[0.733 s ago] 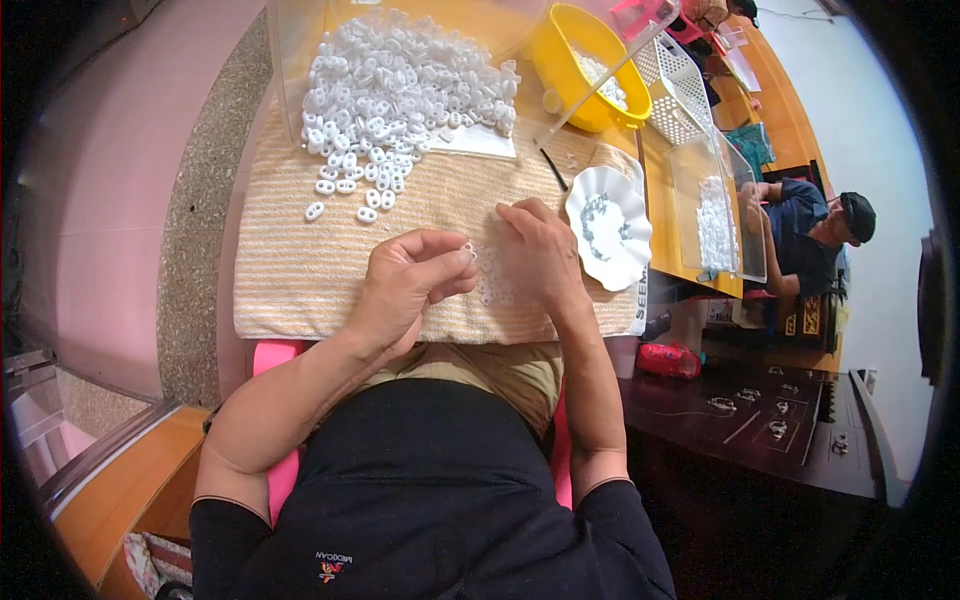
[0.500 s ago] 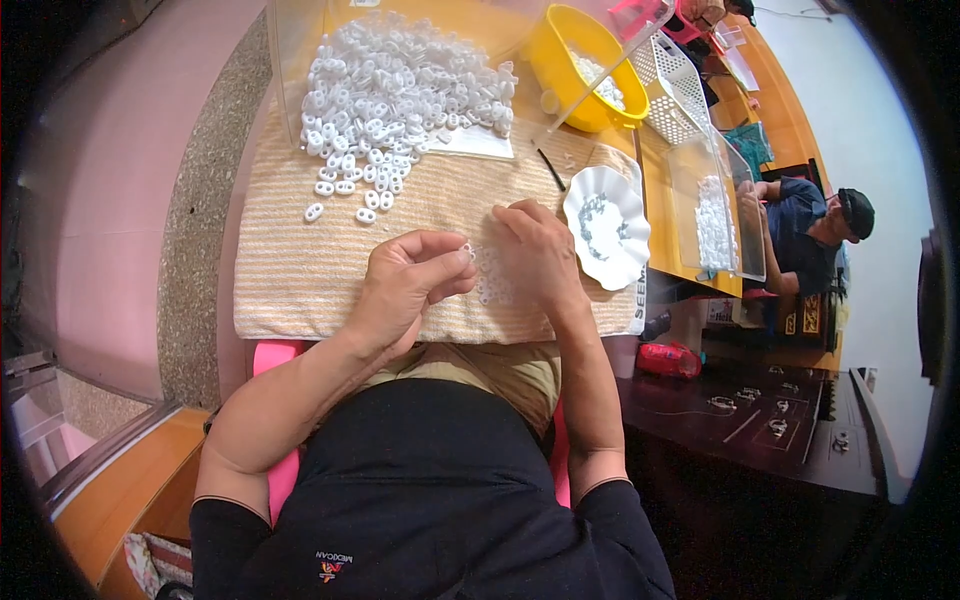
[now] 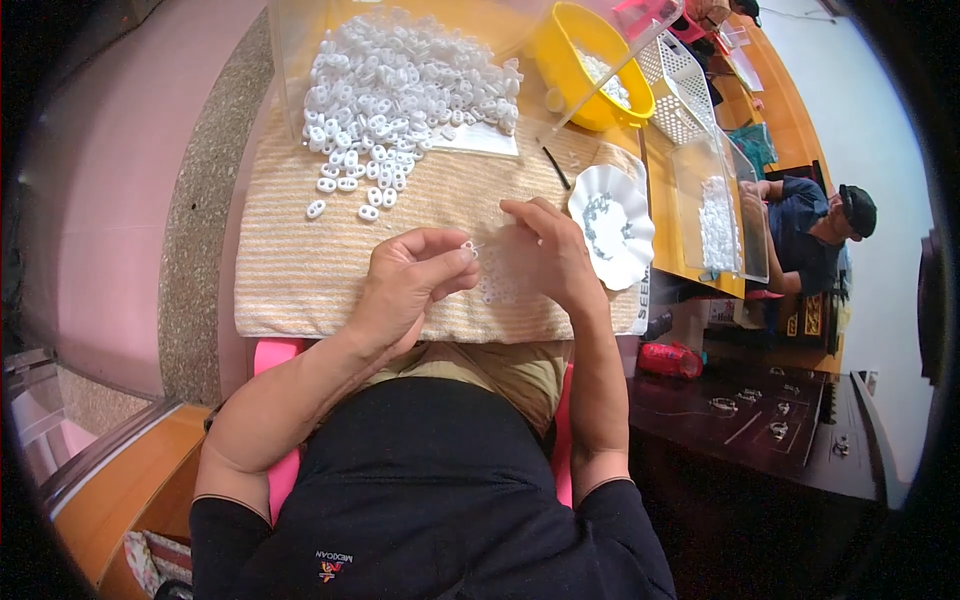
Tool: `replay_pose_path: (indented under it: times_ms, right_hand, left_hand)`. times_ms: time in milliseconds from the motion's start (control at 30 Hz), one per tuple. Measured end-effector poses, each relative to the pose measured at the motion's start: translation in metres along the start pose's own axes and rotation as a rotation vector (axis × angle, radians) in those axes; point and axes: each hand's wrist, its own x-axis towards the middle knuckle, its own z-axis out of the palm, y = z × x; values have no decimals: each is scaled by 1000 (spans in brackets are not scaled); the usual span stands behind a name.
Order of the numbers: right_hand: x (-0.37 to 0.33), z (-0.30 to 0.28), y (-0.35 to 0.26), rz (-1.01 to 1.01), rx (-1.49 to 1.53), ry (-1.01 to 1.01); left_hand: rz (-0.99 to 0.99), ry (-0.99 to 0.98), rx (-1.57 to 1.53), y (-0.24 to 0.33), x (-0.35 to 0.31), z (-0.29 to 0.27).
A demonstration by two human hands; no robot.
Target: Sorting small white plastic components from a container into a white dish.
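My left hand [image 3: 415, 285] is closed in a pinch, thumb against index finger. A tiny whitish, ring-like piece [image 3: 468, 246] shows at its fingertips. To its right, my right hand [image 3: 555, 250] hovers over the towel with its fingers partly bent and apart. Nothing can be made out in it, though its underside is hidden. Small clear-white pieces [image 3: 497, 285] lie on the striped towel [image 3: 290, 255] between the two hands. Just beyond my right hand sits a white wavy-rimmed dish [image 3: 635, 265] holding small grey bits [image 3: 598, 220].
A heap of white two-holed oval pieces [image 3: 400, 90] spills from a clear box at the far left. Farther right stand a yellow basin [image 3: 560, 60], a white perforated basket [image 3: 690, 85] and a clear bin of white pieces [image 3: 718, 225]. A thin black stick [image 3: 555, 167] lies near the dish. Another person [image 3: 805, 225] sits at right.
My right hand has shifted slightly right, away from my left hand, and its fingers have lifted and spread somewhat. My left hand keeps its pinch nearly in place.
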Motion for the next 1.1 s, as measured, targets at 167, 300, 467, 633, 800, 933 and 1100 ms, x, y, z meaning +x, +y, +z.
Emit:
replay_pose_path:
  times_ms: [167,300,467,633,800,933,1100]
  right_hand:
    - [-12,-1,3,86,322,-99]
    - [-17,6,-4,8,654,-37]
    - [-23,13,-5,181,826,-98]
    - [-23,16,-4,218,903,-96]
    - [-25,22,0,201,885,-81]
    - [-26,23,1,207,881,-86]
    - [-26,22,-3,221,954,-86]
  left_hand:
    - [5,-6,10,-3,0,-1]
    - [-4,-16,3,-3,0,0]
    - [-9,8,-3,-2,-1,2]
    - [-17,0,-5,-1,-2,2]
    - [-22,1,1,-1,-1,2]
    - [-26,-6,25,-1,-1,2]
    - [-27,-13,17,-1,-1,1]
